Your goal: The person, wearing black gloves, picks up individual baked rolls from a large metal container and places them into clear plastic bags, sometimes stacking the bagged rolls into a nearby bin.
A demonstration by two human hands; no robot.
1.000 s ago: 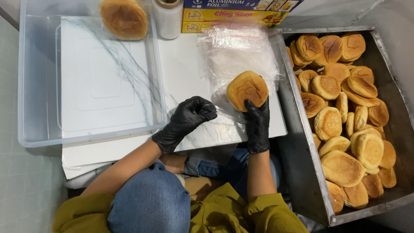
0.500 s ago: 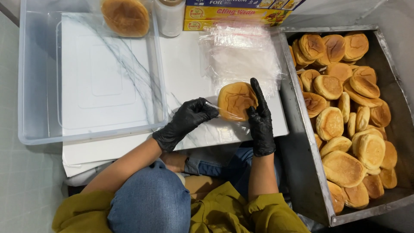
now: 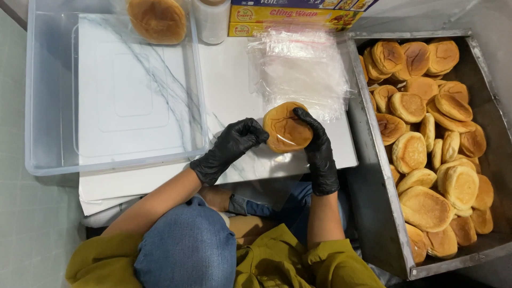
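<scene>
Over the white board (image 3: 224, 69), beside the metal tray (image 3: 373, 176) of buns, both gloved hands grip one round bun (image 3: 287, 128), left hand (image 3: 230, 149) pinching its clear wrap, right hand (image 3: 319, 152) curled around; firm yet gentle fingers should prevent crushing.

A white marbled counter (image 3: 229, 80) fills the frame's middle. On it sit a clear plastic bin (image 3: 37, 106) at left, a stack of clear bags (image 3: 304, 69) at upper right, and boxes of wrap (image 3: 288, 13) along the top edge.
</scene>
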